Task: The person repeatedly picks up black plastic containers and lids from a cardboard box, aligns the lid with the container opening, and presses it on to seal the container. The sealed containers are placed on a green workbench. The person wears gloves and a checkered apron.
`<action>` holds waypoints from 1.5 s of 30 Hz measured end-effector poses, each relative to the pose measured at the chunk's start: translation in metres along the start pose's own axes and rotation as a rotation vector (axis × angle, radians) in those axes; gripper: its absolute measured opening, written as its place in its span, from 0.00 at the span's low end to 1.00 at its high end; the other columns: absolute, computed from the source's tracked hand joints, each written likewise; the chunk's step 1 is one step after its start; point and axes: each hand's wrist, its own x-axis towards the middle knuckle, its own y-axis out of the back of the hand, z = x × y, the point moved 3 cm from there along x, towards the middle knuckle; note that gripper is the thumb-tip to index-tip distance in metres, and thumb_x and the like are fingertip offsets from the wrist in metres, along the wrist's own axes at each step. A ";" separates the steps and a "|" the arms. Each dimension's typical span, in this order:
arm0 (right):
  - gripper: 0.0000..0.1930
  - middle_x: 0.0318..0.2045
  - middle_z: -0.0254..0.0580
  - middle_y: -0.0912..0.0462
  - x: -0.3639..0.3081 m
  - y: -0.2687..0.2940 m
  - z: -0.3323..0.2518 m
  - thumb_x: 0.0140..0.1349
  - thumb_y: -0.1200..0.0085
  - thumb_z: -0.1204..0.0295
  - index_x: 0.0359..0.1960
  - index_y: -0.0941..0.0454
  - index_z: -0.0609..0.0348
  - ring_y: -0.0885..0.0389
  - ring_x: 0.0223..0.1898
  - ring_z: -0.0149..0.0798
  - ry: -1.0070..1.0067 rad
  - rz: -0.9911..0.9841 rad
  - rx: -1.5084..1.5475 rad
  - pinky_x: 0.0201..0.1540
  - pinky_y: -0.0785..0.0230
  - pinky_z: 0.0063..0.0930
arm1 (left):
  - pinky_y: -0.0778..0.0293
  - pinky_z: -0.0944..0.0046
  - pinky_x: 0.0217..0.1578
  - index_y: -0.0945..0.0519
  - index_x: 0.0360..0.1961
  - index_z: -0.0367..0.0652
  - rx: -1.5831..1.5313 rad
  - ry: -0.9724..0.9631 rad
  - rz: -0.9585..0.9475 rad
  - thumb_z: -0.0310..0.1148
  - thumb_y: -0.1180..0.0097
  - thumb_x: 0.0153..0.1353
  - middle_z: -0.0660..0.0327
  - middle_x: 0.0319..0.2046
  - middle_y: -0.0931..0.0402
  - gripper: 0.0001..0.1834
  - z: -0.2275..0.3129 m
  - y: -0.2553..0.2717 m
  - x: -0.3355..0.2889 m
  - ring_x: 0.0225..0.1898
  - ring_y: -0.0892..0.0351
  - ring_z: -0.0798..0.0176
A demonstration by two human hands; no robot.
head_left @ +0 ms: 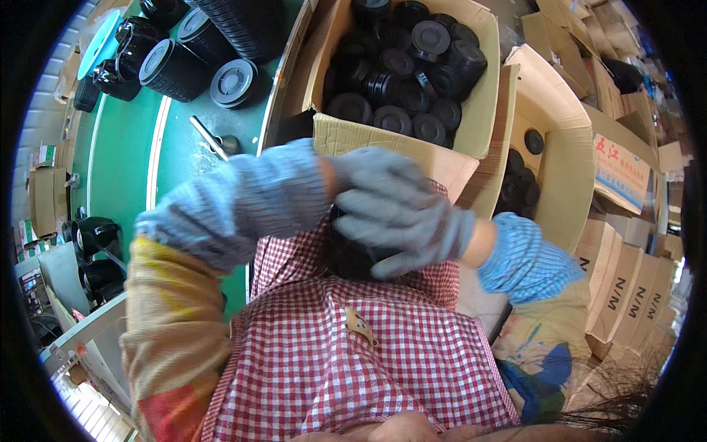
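We see the right hand (412, 217) overlap the left hand (364, 162) near the box (339, 134). The black part (350, 254) shows beneath them, at the apron (353, 331). Blur hides both grips; we cannot tell whether either clamps it.

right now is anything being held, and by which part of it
A dark object shows beneath the gloved left hand and right hand; blur and overlap hide whether it is gripped, or where.
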 end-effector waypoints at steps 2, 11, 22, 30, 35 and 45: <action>0.40 0.68 0.48 0.34 -0.015 0.011 0.020 0.50 0.38 0.39 0.62 0.25 0.49 0.42 0.72 0.54 -0.205 -0.129 -0.059 0.73 0.60 0.62 | 0.23 0.48 0.51 0.18 0.50 0.44 -0.316 -0.143 0.086 0.51 0.47 0.69 0.48 0.43 0.17 0.23 -0.020 -0.009 -0.018 0.49 0.17 0.46; 0.30 0.67 0.43 0.30 0.025 0.008 -0.019 0.59 0.43 0.46 0.60 0.23 0.48 0.41 0.72 0.53 0.049 0.056 -0.080 0.74 0.60 0.65 | 0.25 0.53 0.55 0.18 0.53 0.48 -0.025 -0.272 -0.220 0.47 0.44 0.67 0.52 0.52 0.20 0.20 -0.026 -0.012 0.017 0.52 0.18 0.51; 0.32 0.68 0.40 0.33 0.017 0.011 -0.015 0.60 0.42 0.49 0.65 0.28 0.45 0.41 0.72 0.52 0.018 0.091 -0.077 0.74 0.54 0.63 | 0.21 0.50 0.49 0.16 0.49 0.47 -0.058 -0.246 -0.161 0.43 0.44 0.68 0.56 0.48 0.19 0.15 0.000 -0.009 0.018 0.45 0.16 0.46; 0.32 0.73 0.43 0.39 0.040 -0.021 -0.023 0.59 0.44 0.47 0.63 0.23 0.46 0.50 0.76 0.53 0.004 -0.038 -0.019 0.76 0.75 0.66 | 0.23 0.48 0.52 0.17 0.48 0.45 0.226 0.157 -0.410 0.41 0.40 0.66 0.58 0.45 0.15 0.15 -0.005 -0.002 0.036 0.52 0.17 0.53; 0.32 0.58 0.48 0.25 -0.026 0.010 0.052 0.51 0.38 0.45 0.53 0.18 0.53 0.28 0.57 0.48 0.018 -0.096 0.007 0.62 0.36 0.55 | 0.27 0.52 0.60 0.21 0.54 0.45 -0.145 0.087 -0.259 0.28 0.37 0.61 0.56 0.56 0.22 0.19 -0.019 0.006 -0.001 0.60 0.23 0.51; 0.30 0.69 0.44 0.33 0.031 -0.015 -0.019 0.58 0.45 0.44 0.61 0.22 0.38 0.44 0.73 0.55 -0.108 -0.080 -0.157 0.71 0.65 0.68 | 0.23 0.49 0.49 0.20 0.51 0.41 0.026 0.102 -0.015 0.48 0.43 0.66 0.46 0.39 0.18 0.22 -0.028 0.007 0.014 0.46 0.17 0.44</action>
